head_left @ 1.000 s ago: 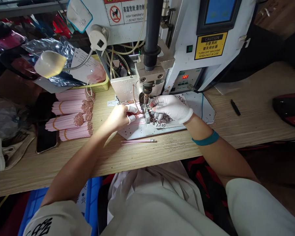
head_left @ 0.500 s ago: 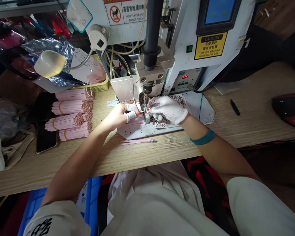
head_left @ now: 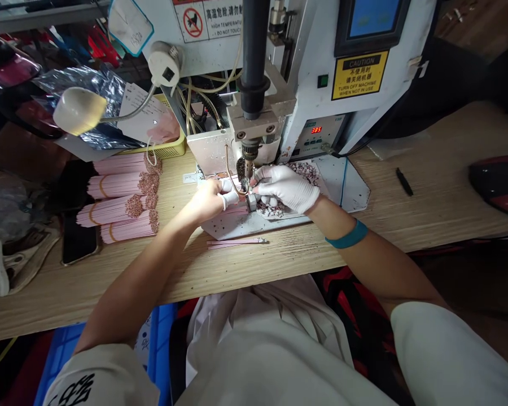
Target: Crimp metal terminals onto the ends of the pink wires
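Observation:
My left hand (head_left: 210, 200), with white covers on some fingertips, is closed in a pinch at the left of the soldering machine's tip (head_left: 248, 168). A pink wire (head_left: 238, 209) shows by its fingers, with others on the white base plate (head_left: 224, 228). Across from it, my right hand (head_left: 288, 189) in a white glove pinches at the tip; what its fingers hold is too small to make out. A small grey metal block (head_left: 252, 202) sits between the hands. Beneath and behind the right hand lie many small metal pieces (head_left: 307, 169).
Banded bundles of pink wires (head_left: 125, 186) are stacked at left, beside a phone (head_left: 80, 239) and a yellow basket (head_left: 175, 148). A few wires (head_left: 237, 242) lie near the table's front edge. To the right are a black pen-like item (head_left: 404, 181) and the machine's lit display (head_left: 316, 130).
Both hands stay at the soldering tip with little movement. The whole view has shifted slightly. The red digits on the machine's display have changed.

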`<action>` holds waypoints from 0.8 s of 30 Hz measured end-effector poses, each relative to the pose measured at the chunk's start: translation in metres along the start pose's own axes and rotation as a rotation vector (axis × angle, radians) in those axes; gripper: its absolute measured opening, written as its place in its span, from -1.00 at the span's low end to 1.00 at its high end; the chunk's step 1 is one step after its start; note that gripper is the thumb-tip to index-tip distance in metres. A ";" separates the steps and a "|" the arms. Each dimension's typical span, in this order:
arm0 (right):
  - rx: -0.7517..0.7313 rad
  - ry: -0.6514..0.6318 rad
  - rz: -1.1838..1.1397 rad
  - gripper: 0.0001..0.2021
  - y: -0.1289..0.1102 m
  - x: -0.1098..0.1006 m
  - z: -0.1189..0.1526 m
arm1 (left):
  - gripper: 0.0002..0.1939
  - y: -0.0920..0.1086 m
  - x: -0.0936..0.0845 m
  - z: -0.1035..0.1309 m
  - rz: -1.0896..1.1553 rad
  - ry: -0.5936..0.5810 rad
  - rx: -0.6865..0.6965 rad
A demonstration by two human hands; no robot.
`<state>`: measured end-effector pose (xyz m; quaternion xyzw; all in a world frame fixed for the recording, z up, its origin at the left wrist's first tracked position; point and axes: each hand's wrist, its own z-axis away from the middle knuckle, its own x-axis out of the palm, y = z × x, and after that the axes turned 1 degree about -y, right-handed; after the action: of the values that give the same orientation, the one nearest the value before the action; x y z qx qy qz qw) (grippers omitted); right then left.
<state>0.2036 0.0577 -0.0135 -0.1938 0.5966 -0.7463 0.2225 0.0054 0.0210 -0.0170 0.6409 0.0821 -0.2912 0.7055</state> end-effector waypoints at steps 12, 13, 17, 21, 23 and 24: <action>0.017 0.025 -0.047 -0.84 0.000 0.001 -0.001 | -0.82 0.011 -0.001 0.000 0.013 -0.010 -0.069; 0.015 0.025 -0.049 -0.84 0.000 0.001 -0.001 | -0.82 0.012 -0.001 0.000 0.016 -0.008 -0.067; 0.010 0.021 -0.041 -0.85 0.000 0.001 0.000 | -0.80 0.013 -0.002 0.000 0.027 -0.003 -0.071; 0.007 0.010 -0.020 -0.85 0.002 0.001 -0.002 | -0.79 0.013 -0.002 0.000 0.022 -0.002 -0.061; 0.007 -0.001 -0.007 -0.85 0.002 0.000 -0.002 | -0.80 0.013 -0.002 0.000 0.016 -0.001 -0.045; 0.006 -0.007 0.000 -0.84 0.002 -0.001 -0.002 | -0.81 0.012 -0.002 0.000 0.019 0.000 -0.038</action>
<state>0.2030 0.0593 -0.0164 -0.1956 0.5935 -0.7475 0.2251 0.0105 0.0215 -0.0055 0.6281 0.0815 -0.2830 0.7202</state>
